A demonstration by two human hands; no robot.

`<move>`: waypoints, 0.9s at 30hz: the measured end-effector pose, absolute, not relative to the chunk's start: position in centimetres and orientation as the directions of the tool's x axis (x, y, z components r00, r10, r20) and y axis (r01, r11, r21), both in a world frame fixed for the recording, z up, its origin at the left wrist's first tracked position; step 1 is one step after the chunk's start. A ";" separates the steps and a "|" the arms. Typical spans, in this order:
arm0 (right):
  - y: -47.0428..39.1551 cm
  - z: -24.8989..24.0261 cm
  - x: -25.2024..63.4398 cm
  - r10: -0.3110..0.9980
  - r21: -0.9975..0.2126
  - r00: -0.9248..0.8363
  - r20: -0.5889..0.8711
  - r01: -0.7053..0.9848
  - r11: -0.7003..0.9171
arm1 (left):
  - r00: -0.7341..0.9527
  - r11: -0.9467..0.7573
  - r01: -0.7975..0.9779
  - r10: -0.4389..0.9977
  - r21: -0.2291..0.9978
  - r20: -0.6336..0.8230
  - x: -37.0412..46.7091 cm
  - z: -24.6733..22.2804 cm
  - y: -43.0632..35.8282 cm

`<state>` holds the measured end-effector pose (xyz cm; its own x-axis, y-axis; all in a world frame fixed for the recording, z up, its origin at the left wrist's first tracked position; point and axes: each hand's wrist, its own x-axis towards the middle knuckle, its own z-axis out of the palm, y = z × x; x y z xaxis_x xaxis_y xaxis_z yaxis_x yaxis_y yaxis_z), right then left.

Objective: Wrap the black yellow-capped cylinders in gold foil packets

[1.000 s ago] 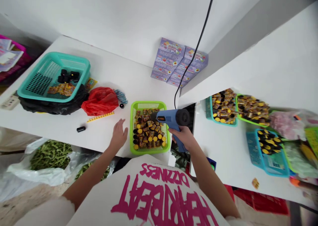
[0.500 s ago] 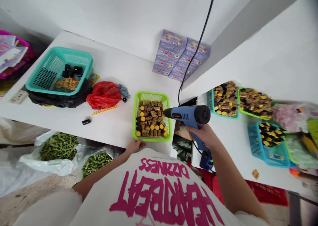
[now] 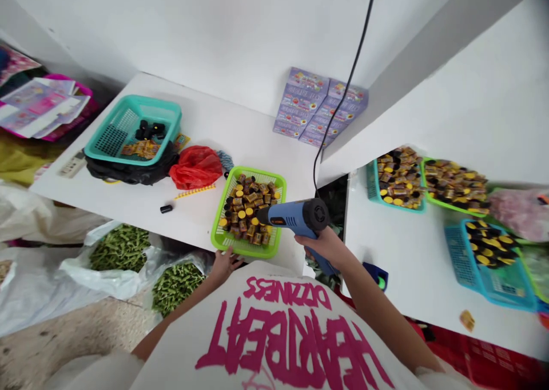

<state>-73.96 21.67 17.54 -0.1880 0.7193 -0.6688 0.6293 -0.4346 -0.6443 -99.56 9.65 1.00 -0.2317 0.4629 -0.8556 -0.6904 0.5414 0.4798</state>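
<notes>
A blue heat gun (image 3: 295, 215) is gripped in my right hand (image 3: 328, 247), its dark nozzle pointing left over a lime-green basket (image 3: 277, 242). Inside the basket lie many small stamp-like cylinders (image 3: 251, 198) with brown-and-yellow wrappers and yellow or black ends. My left hand (image 3: 223, 266) is at the basket's near rim, with its fingers closed on the edge. The basket sits turned at an angle by the table's front edge.
Left on the white table (image 3: 201, 218) are a teal basket (image 3: 92, 152), a red plastic bag (image 3: 195, 170) and a black cap (image 3: 166, 209). Purple boxes (image 3: 302, 101) stand by the wall. A black cord (image 3: 349, 72) hangs down. Filled baskets (image 3: 401, 178) occupy the right table.
The green basket has turned and tipped, and its cylinders have shifted about. My right hand has brought the heat gun left and lower, with the nozzle over the cylinders. The view has shifted slightly.
</notes>
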 end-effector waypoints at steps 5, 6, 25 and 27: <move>23.2 18.8 -74.8 0.743 -0.672 -0.236 -0.627 0.646 -0.362 | -0.300 0.443 -0.688 0.548 0.575 -0.781 -100.2 2.8 11.5; 23.5 19.3 -74.9 0.749 -0.679 -0.251 -0.613 0.652 -0.338 | -0.320 0.424 -0.683 0.558 0.595 -0.765 -100.6 3.0 11.5; 24.7 21.3 -75.9 0.757 -0.676 -0.332 -0.563 0.712 -0.190 | -0.416 0.406 -0.648 0.521 0.645 -0.746 -102.0 5.4 10.9; 24.9 21.7 -76.0 0.757 -0.687 -0.337 -0.560 0.699 -0.197 | -0.420 0.436 -0.641 0.490 0.632 -0.764 -102.6 4.6 10.6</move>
